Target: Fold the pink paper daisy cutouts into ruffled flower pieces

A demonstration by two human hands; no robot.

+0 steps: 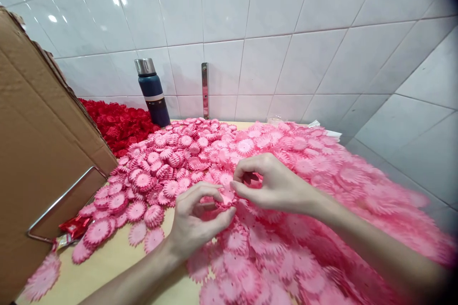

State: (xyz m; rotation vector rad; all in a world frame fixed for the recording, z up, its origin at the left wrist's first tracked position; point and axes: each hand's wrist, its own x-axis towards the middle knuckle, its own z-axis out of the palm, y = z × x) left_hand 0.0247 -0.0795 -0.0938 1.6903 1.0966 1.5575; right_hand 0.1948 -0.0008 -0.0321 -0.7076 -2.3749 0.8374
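Note:
My left hand (202,212) pinches a pink scalloped fabric petal piece (226,196) between thumb and fingers, above the middle of the table. Close beside it, my right hand (266,183) has thumb and forefinger pinched together at the upper right edge of that piece. Whether the right fingertips grip the piece or something tiny is too small to tell. Under and behind both hands spreads a heap of loose flat pink petal pieces (250,271). To the left lies a pile of thicker, gathered pink pieces (143,181).
A brown cardboard sheet (46,143) stands at the left, with a bent metal wire frame (64,205) and a red wrapper (74,226) near its foot. Behind it are red pieces (121,124) and a dark blue bottle (154,97). A tiled wall (275,5) closes the back.

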